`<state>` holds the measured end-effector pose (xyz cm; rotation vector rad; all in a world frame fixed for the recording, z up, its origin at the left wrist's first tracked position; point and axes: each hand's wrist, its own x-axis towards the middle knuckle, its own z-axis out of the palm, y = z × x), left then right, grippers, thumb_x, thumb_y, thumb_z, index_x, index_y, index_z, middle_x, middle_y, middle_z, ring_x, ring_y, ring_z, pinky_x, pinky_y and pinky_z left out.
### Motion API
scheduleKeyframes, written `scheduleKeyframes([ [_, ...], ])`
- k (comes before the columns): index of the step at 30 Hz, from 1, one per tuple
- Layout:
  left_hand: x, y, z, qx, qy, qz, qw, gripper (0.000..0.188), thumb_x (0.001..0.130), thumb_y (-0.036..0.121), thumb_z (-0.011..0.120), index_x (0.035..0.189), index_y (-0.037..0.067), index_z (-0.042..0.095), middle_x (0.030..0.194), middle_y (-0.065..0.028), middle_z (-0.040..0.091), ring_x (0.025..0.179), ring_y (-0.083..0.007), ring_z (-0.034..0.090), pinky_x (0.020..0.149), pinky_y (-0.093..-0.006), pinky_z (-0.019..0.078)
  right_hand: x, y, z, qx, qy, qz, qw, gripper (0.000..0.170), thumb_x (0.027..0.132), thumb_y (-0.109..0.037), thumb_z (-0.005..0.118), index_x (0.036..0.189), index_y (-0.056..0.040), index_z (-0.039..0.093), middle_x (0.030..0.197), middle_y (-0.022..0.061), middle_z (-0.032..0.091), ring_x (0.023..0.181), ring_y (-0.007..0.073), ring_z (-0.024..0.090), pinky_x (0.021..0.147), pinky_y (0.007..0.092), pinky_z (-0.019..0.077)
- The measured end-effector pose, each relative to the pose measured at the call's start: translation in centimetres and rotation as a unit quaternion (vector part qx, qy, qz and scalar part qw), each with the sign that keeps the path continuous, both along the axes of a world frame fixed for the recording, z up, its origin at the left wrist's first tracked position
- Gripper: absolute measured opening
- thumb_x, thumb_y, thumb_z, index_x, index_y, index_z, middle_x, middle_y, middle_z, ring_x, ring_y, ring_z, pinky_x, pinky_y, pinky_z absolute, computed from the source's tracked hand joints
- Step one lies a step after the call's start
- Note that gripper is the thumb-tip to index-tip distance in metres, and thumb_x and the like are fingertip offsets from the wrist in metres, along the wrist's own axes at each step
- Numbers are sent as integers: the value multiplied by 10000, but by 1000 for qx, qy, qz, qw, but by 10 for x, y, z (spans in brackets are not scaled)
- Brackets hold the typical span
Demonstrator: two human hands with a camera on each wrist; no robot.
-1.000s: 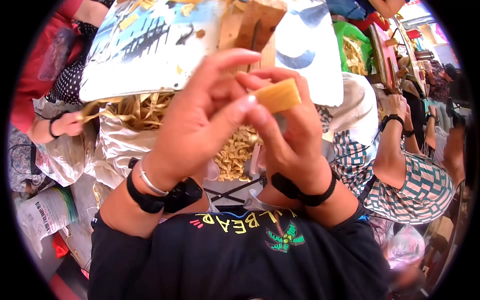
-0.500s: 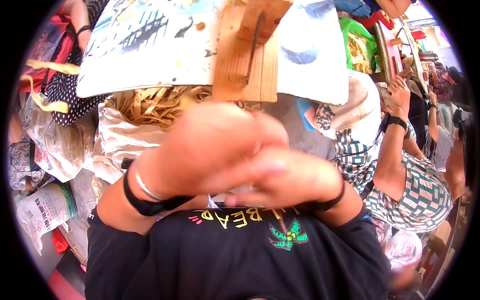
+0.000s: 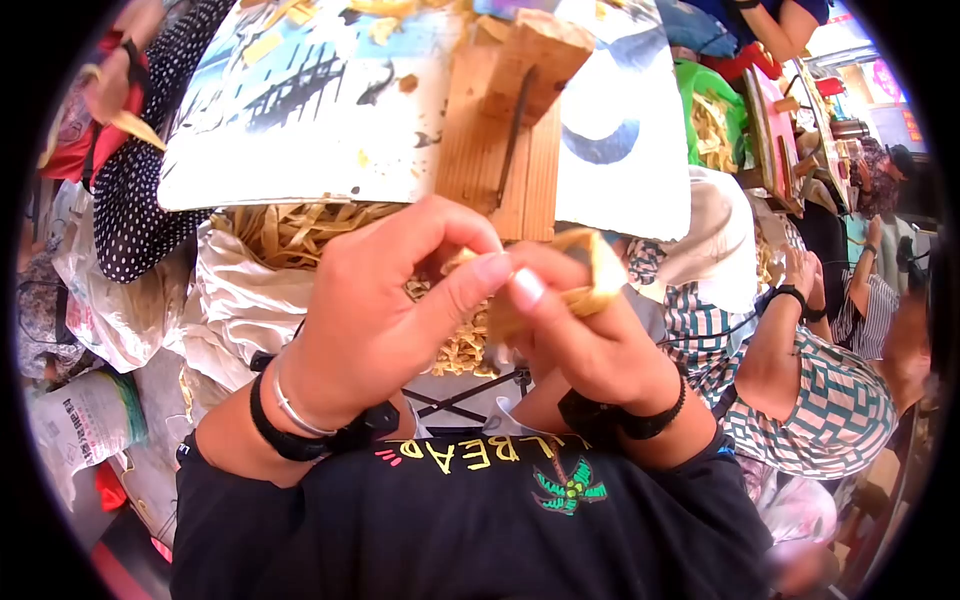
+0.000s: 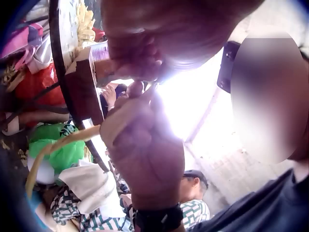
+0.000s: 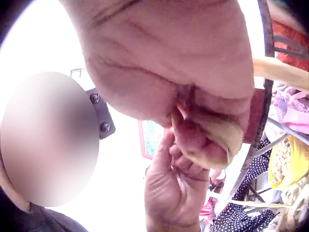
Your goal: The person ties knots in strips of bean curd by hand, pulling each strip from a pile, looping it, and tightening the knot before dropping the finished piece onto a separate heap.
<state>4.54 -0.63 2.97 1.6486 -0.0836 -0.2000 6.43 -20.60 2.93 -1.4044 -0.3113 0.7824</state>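
Observation:
Both hands meet in front of the chest, fingertips together, in the head view. A flat yellow strip [image 3: 605, 270] loops round the fingers of the right hand [image 3: 605, 350], which holds it with the thumb laid over. The left hand [image 3: 385, 310] pinches at the strip with thumb and curled forefinger. In the right wrist view the strip [image 5: 234, 137] bends round the right fingers, and the left hand [image 5: 174, 198] reaches up to it from below. A long tail of the strip [image 4: 65, 142] hangs away from the right hand in the left wrist view.
Ahead stands a table with a painted white top [image 3: 300, 140], bearing a wooden block fixture [image 3: 500, 150] with a thin dark metal piece. Beneath is a cloth sack [image 3: 245, 280] of similar strips [image 3: 300, 230]. A green bag [image 3: 705, 110] and other seated people are on the right.
A second ago a short, flat folded piece showed between the fingers. Half a second ago the hands were lower and blurred, overlapping; now they are higher, with a strip looped at the right fingers.

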Motion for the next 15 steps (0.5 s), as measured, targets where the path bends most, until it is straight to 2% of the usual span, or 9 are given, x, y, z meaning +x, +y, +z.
scheduleKeyframes([
  [1,-2,-3,1,7,-72,-30,997,144,886,121,696,938,24,603,796,-80,617,667,-179,592,636,-271,460,-4,1,-3,12,1,-58,998,244,1052,-207,445,1114,-5,567,840,5,544,723,55,480,624,235,413],
  [3,-7,-8,1,21,-215,-90,972,136,909,135,671,943,27,595,804,-70,618,667,-174,589,637,-265,457,-7,3,2,57,-115,-107,986,189,1041,-185,472,1069,-16,553,880,13,582,761,57,531,666,214,441],
  [4,-8,-6,2,0,-185,-101,978,113,908,124,659,928,34,592,832,-72,595,757,-183,592,707,-289,461,-7,1,1,63,-126,-101,985,159,1026,-168,505,1058,-19,549,897,15,590,775,56,540,677,212,444],
  [7,5,10,-6,34,-233,-107,966,90,869,50,648,928,30,584,930,-103,563,916,-198,571,817,-319,441,-7,-2,-4,107,-110,-109,982,120,980,-115,584,1048,-23,546,923,14,596,792,53,547,690,210,446],
  [8,5,8,-12,-13,-192,-101,976,186,814,-10,626,984,23,558,1025,-123,523,1009,-210,529,906,-332,401,-6,-3,-4,126,-96,-118,980,126,964,-96,607,1048,-24,547,927,13,595,794,51,547,690,210,445],
  [11,6,-6,-21,-77,-166,-104,978,272,788,-18,599,1047,20,523,1062,-121,509,997,-203,519,920,-313,391,-4,-2,-1,147,-72,-106,981,154,925,-58,652,1038,-33,552,919,7,590,802,50,546,702,206,439],
  [12,8,-4,-19,-53,-168,-126,976,318,779,-8,596,1080,24,496,1039,-108,515,975,-205,521,928,-306,388,-4,-6,-2,146,-65,-88,983,169,905,-43,672,1030,-37,558,917,6,590,821,57,551,718,215,442],
  [15,8,1,-22,-105,-131,-149,975,342,765,-16,589,1090,28,495,1025,-100,520,963,-197,522,920,-308,392,-3,-9,-4,147,-78,-53,985,202,865,-21,714,1008,-46,574,916,8,591,855,81,565,749,236,448],
])
